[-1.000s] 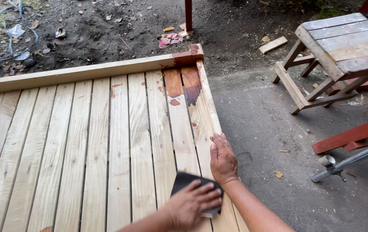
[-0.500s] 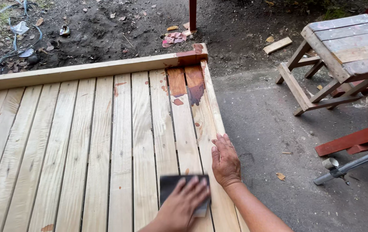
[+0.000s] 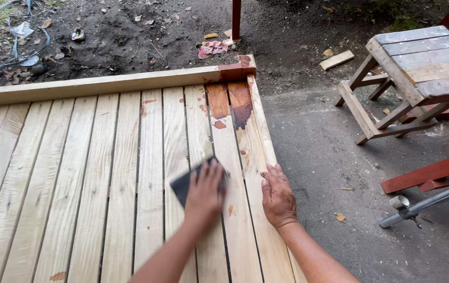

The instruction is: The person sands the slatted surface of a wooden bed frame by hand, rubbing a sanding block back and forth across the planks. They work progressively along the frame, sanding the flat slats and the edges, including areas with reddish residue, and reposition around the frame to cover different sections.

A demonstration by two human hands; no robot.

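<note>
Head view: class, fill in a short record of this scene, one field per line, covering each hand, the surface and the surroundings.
left hand: pressed flat on a dark sanding sheet
right hand: flat on the edge plank, holding nothing
surface: pale slatted wooden platform
finish: red-brown stain patch at the far corner
nearby: wooden stool on the concrete ground

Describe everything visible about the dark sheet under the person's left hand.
The dark sheet looks like a grey-black sanding sheet, thin and roughly rectangular. It lies flat on the pale wooden slat panel, across two slats. The left hand presses on it palm down, fingers spread, covering its right part; the near-left corner shows. The right hand rests apart on the edge slat.
</note>
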